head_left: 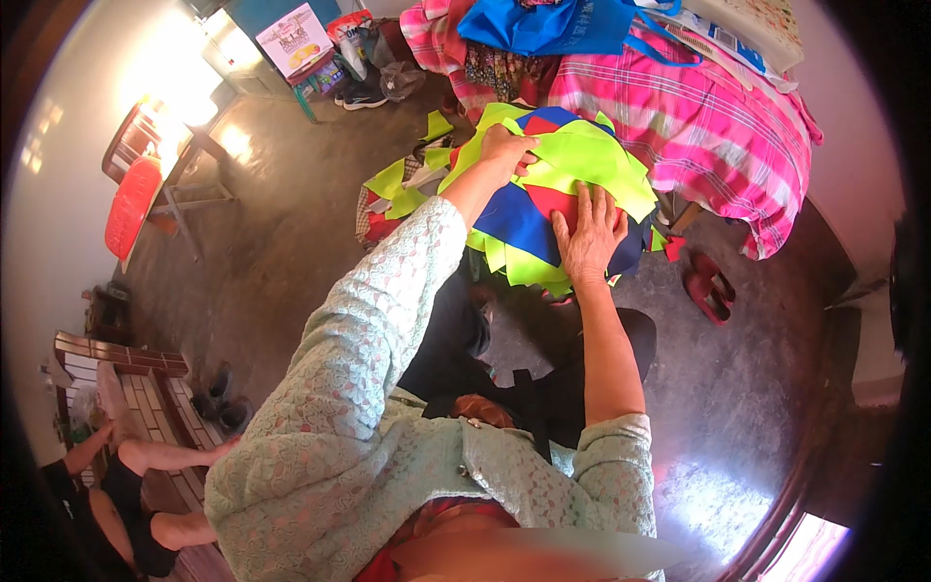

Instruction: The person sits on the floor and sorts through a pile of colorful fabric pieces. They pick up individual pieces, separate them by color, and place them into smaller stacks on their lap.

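In front of me lies a pile of cut fabric pieces in neon yellow, blue and red, with pointed, jagged edges. My left hand [508, 150] is closed at the far side of the pile, its fingers pinching the edge of a neon yellow fabric piece [587, 160]. My right hand [589, 241] lies palm down on the near right part, fingers stretched out over a red fabric piece [553, 201] and the yellow one. Between the hands a blue fabric piece [509, 215] shows. What supports the pile is mostly hidden beneath it.
More scraps [390, 184] lie left of the pile. Behind it, a pink plaid cloth [718, 126] drapes something bearing a blue bag [553, 29]. Dark red shoes [710, 288] are on the floor at right. A red stool [134, 204] stands left; another person's legs [160, 456] show lower left.
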The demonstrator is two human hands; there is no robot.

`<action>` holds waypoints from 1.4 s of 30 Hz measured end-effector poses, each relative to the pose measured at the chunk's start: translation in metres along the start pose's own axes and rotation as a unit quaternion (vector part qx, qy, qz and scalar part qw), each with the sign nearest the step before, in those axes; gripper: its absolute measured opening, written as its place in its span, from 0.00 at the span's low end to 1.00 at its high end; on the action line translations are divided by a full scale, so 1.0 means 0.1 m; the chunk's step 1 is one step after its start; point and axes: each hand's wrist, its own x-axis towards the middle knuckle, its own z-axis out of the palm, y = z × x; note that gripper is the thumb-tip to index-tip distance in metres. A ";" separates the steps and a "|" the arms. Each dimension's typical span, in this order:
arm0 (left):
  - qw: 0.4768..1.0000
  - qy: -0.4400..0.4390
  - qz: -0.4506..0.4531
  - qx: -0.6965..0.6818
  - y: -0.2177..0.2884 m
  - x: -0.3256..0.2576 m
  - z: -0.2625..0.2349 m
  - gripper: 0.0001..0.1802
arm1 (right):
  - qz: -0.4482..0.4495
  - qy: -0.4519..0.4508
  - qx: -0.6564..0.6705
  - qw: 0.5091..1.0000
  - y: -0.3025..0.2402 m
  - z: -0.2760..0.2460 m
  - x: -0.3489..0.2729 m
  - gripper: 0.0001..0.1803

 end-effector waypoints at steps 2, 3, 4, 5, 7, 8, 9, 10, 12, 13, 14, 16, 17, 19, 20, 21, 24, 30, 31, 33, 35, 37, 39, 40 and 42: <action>0.996 0.001 -0.019 0.082 0.04 -0.01 0.01 0.14 | 0.001 -0.003 0.006 1.000 0.01 0.00 0.00 0.34; 0.992 0.001 -0.029 0.122 0.07 -0.04 0.02 0.13 | 0.000 -0.001 0.006 1.000 0.02 0.01 0.00 0.34; 0.985 0.014 -0.002 0.170 0.02 0.02 0.04 0.15 | -0.001 0.002 0.006 1.000 0.02 0.01 -0.01 0.34; 0.975 0.031 0.027 0.217 0.01 0.06 0.03 0.17 | -0.005 0.005 0.009 1.000 0.00 0.01 0.01 0.34; 0.942 0.064 0.062 0.323 -0.02 0.13 -0.01 0.22 | -0.007 0.003 0.014 1.000 -0.05 0.00 0.02 0.34; 0.919 0.071 0.067 0.382 0.03 0.06 0.06 0.24 | -0.002 -0.001 0.010 1.000 -0.02 0.00 0.01 0.34; 0.891 0.080 0.073 0.440 0.09 -0.03 0.11 0.27 | 0.000 -0.003 0.008 1.000 0.00 0.00 0.00 0.34; 0.883 0.075 0.050 0.460 0.16 -0.10 0.16 0.31 | 0.002 -0.005 0.007 1.000 0.02 0.00 -0.01 0.34; 0.877 0.070 0.039 0.474 0.22 -0.12 0.16 0.30 | 0.001 -0.005 0.009 1.000 0.01 0.00 -0.01 0.34; 0.873 0.067 0.034 0.481 0.23 -0.13 0.16 0.29 | 0.000 -0.003 0.011 1.000 0.02 0.00 -0.01 0.34; 0.873 0.075 0.034 0.480 0.23 -0.14 0.17 0.28 | -0.001 -0.001 0.014 1.000 0.01 0.00 0.00 0.34; 0.873 0.091 0.033 0.478 0.22 -0.16 0.20 0.27 | 0.000 -0.003 0.014 1.000 0.00 0.00 0.00 0.34; 0.879 0.084 0.039 0.467 0.21 -0.14 0.19 0.25 | 0.000 -0.004 0.013 1.000 0.00 0.00 0.00 0.34; 0.892 0.070 0.051 0.444 0.18 -0.08 0.17 0.23 | 0.000 -0.003 0.012 1.000 -0.01 0.01 0.00 0.34; 0.897 0.075 0.085 0.427 0.16 -0.08 0.17 0.22 | 0.001 -0.003 0.011 1.000 0.00 0.01 0.00 0.34; 0.901 0.079 0.118 0.410 0.15 -0.08 0.17 0.21 | 0.000 -0.003 0.008 1.000 0.01 0.01 0.00 0.34; 0.926 0.060 0.179 0.328 0.11 0.03 0.10 0.17 | -0.005 0.001 0.008 1.000 -0.01 0.00 0.01 0.34; 0.953 -0.015 0.124 0.277 0.11 0.00 0.07 0.16 | -0.004 0.007 -0.002 1.000 0.02 0.04 0.00 0.34; 0.951 -0.009 0.111 0.288 0.08 0.00 0.04 0.17 | -0.004 0.007 0.001 1.000 0.00 0.03 0.00 0.34; 0.933 0.012 0.083 0.350 0.10 -0.04 0.06 0.19 | -0.003 0.006 0.001 1.000 0.02 0.03 0.00 0.34; 0.889 0.053 0.055 0.452 0.15 -0.08 0.07 0.21 | -0.004 0.009 0.002 1.000 0.02 0.03 -0.01 0.34; 0.887 0.047 0.061 0.456 0.14 -0.06 0.04 0.22 | -0.007 0.009 0.009 1.000 0.01 0.02 0.00 0.34; 0.882 0.042 0.058 0.465 0.17 -0.08 0.05 0.22 | -0.008 0.010 0.011 1.000 0.01 0.01 0.00 0.34; 0.879 0.040 0.052 0.473 0.18 -0.08 0.07 0.22 | -0.007 0.011 0.010 1.000 0.01 0.02 0.00 0.34; 0.874 0.027 0.028 0.485 0.24 -0.11 0.11 0.22 | -0.007 0.011 0.011 1.000 0.01 0.02 0.00 0.34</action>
